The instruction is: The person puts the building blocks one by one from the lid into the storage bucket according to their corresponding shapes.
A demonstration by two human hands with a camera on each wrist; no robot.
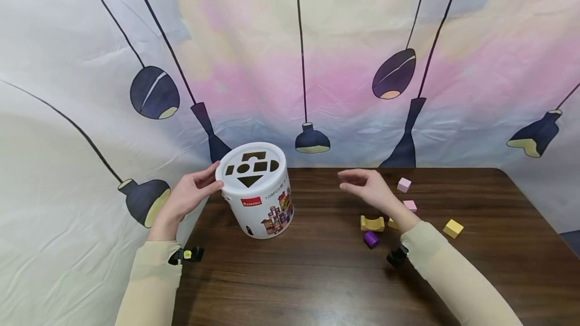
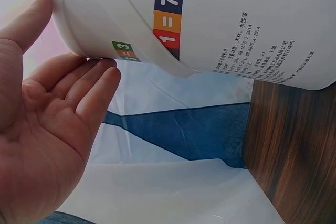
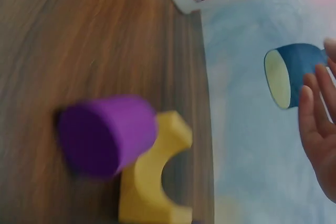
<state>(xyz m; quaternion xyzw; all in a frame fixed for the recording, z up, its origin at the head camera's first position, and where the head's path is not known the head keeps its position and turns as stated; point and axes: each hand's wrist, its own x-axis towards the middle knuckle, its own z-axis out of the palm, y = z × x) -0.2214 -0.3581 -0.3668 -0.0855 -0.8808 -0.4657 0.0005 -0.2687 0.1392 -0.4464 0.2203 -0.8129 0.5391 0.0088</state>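
Observation:
A white toy-block bucket (image 1: 256, 218) stands on the table, its lid (image 1: 270, 180) pierced with several shaped holes. My left hand (image 1: 183, 197) holds the lid's rim on the left side, thumb and fingers set around the edge. To the right, my right hand (image 1: 369, 190) hovers with loosely bent fingers and nothing in them. Below it lie a yellow arch block (image 1: 372, 226) and a purple cylinder (image 1: 371, 239). In the right wrist view the purple cylinder (image 3: 107, 135) is next to the yellow arch (image 3: 152, 182).
Two pink blocks (image 1: 404, 184) and a yellow block (image 1: 453, 228) lie farther right on the dark wooden table (image 1: 294, 286). Another yellow block (image 1: 392, 224) is partly hidden by the right wrist. A cloth printed with lamps (image 1: 344, 64) hangs behind the table.

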